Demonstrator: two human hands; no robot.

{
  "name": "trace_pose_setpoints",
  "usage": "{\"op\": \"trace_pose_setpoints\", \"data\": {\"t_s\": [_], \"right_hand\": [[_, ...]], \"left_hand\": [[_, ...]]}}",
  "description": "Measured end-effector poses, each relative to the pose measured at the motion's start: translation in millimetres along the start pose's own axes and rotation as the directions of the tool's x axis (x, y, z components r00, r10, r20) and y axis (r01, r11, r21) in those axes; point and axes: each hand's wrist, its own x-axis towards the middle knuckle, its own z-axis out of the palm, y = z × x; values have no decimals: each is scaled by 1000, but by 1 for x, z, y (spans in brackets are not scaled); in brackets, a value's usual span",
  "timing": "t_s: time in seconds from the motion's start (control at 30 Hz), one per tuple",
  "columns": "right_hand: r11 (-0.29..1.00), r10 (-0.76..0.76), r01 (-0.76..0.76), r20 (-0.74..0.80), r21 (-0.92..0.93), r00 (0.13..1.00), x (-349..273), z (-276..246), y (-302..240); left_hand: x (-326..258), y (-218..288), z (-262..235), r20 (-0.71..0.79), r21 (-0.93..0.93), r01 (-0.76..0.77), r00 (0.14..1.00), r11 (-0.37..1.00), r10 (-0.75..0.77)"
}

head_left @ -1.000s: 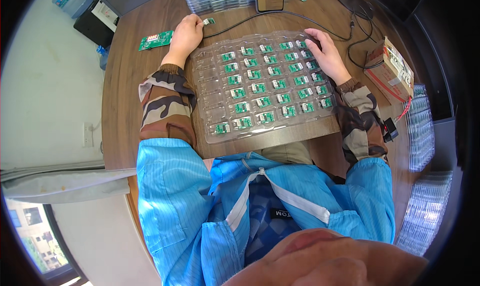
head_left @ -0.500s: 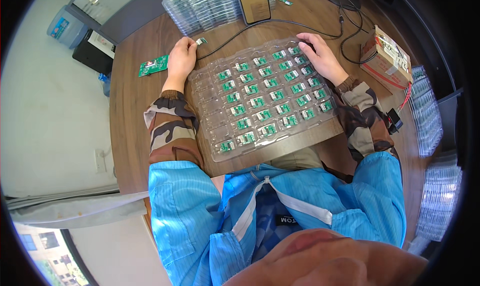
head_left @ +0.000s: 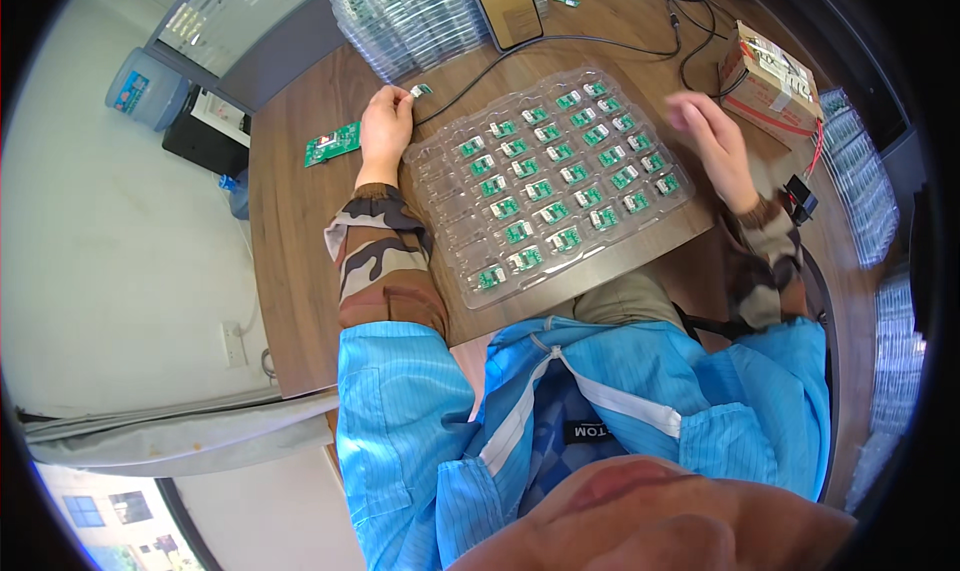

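Head view: clear tray (head_left: 455, 233) overhangs surface (head_left: 290, 231) near edge, pockets holding green boards (head_left: 540, 189) (leftmost column empty). Left hand (head_left: 385, 126) pinches small part (head_left: 420, 91); right hand (head_left: 712, 136) fingers released, hovering.

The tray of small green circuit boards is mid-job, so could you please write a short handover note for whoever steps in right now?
Left hand: rests on the desk at the clear plastic tray's far-left corner, pinching a small green board between its fingertips.
Right hand: raised above the tray's right edge, blurred, apparently empty.
Done: the right-hand columns of pockets hold small green circuit boards.
Left: the left-hand columns of pockets look empty.
Nearby: a larger green circuit board lies on the desk left of the left hand; stacked empty trays behind.
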Motion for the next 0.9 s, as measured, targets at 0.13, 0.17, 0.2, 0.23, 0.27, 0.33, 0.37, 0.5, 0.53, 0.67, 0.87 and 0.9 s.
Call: {"op": "trace_pose_setpoints", "data": {"t_s": [0.13, 0.17, 0.2, 0.23, 0.27, 0.33, 0.37, 0.5, 0.53, 0.67, 0.87, 0.9], "right_hand": [[972, -11, -7, -75, -233, 997, -49, -35, -13], [921, -79, 30, -111, -389, 991, -58, -45, -18], [844, -150, 58, -131, -533, 980, -63, -51, -25], [751, -147, 20, -137, -660, 980, -67, -56, -36], [751, -147, 14, -146, -660, 978, -69, -60, -46], [133, -310, 46, 2, -990, 951, -72, -65, -58], [78, -247, -27, -45, -997, 968, -76, -70, -54], [-140, -175, -52, -27, -989, 984, -82, -76, -43], [-132, -79, -103, -94, -986, 992, -83, -80, -33], [-210, 100, -142, -166, -967, 981, -80, -91, -16], [-293, 159, -96, -147, -951, 976, -75, -94, -13], [-291, 163, -91, -143, -952, 976, -75, -95, -11]], "left_hand": [[1, 3, -1, -3, 4, 7, 1000, 1000, -7], [2, 4, 0, 0, 2, 3, 1000, 1000, -3], [2, 2, -1, -3, 1, 10, 1000, 1000, -10], [1, 0, -1, -6, 0, 18, 1000, 1000, -18], [3, -1, 0, -2, -1, 9, 1000, 1000, -9], [4, -2, 1, 5, 8, 20, 1000, 1000, -20], [4, -2, 1, 8, 8, 10, 1000, 1000, -10], [3, -2, 1, 5, 1, 8, 1000, 1000, -8], [3, -2, 1, 5, -10, 20, 1000, 1000, -20], [2, -3, 2, -28, 19, -33, 999, 999, 33], [2, -4, 3, -36, 27, -36, 999, 999, 37], [2, -4, 3, -34, 29, -31, 999, 999, 32]]}}
